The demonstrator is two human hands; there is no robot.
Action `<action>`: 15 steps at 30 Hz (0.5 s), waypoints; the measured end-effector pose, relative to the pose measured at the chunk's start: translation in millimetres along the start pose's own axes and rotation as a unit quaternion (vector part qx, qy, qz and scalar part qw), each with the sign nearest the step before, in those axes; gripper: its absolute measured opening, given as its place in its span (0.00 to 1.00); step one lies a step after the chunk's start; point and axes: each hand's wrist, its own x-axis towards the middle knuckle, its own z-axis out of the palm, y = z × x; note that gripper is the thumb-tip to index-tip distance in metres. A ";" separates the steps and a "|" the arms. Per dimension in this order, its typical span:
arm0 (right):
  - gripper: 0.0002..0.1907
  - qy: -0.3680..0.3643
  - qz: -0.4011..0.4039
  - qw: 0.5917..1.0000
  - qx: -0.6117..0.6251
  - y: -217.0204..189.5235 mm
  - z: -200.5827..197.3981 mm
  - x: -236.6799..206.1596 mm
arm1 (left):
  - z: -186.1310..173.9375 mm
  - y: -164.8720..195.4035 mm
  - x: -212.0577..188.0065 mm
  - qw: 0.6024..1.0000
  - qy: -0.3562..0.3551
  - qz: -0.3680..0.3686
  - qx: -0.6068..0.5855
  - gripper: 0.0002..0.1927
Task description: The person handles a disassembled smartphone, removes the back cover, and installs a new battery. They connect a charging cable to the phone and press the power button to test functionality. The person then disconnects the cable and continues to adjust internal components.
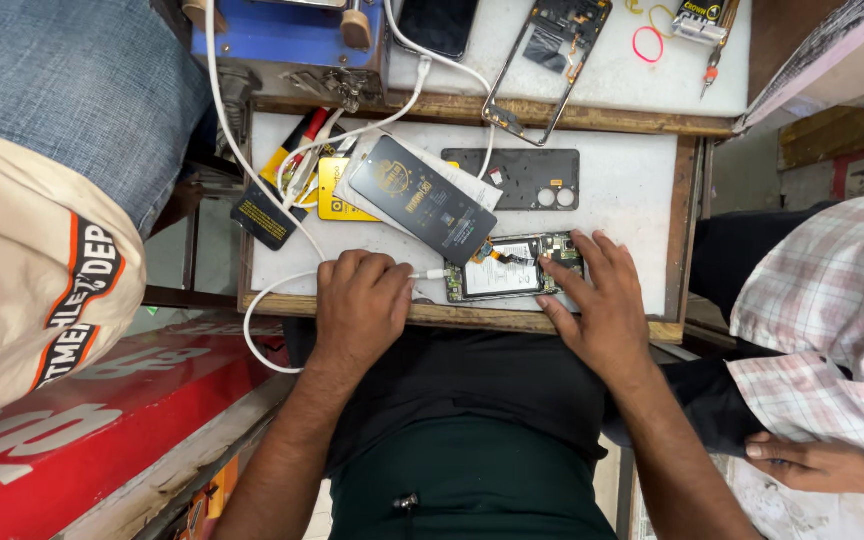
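A small white work board [612,200] in a worn wooden frame sits across my lap, with a second white shelf behind it. I am looking straight down at my two bare hands at its near edge.

My left hand [360,300] is curled into a loose fist, pinching the plug end of a thin white charging cable [252,325] that loops off the board's left edge and back. The plug points at the end of an opened smartphone with a bare white battery and exposed green circuit board [512,268], which lies flat near the front edge, between my hands.

My right hand [597,300] is spread open, fingers pressing on the phone's right end; I judge this steadies it against the push of the plug.

A loose black screen panel with gold print [422,198] rests at an angle, overlapping the phone's upper left corner. Behind it lies a black plastic back cover with round camera holes [514,178], set aside but near. On the far shelf are a bare metal phone frame [542,65] and a red rubber band [648,44].

At my right, another person in a checked shirt [832,310] rests a hand [817,462] by my knee.
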 end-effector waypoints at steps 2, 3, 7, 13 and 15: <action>0.24 0.002 0.008 1.000 -0.003 -0.8 0.1 -3.2 | 3.1 3.6 -1.3 1.000 0.008 0.003 -0.013 0.11; 0.23 0.004 0.011 1.000 0.002 -0.2 1.2 -3.0 | 4.5 3.8 -0.9 1.000 0.009 0.006 -0.023 0.11; 0.21 0.009 0.017 1.000 -0.005 0.2 5.0 -3.4 | 8.7 4.6 1.1 0.999 0.020 0.013 -0.028 0.11; 0.16 0.016 0.038 0.999 0.009 -4.2 7.5 -0.5 | 7.8 3.4 2.6 0.999 0.011 0.014 -0.028 0.11; 0.14 0.017 0.049 0.998 0.027 -5.8 9.0 1.0 | 8.6 3.5 3.5 1.000 0.007 0.008 -0.027 0.11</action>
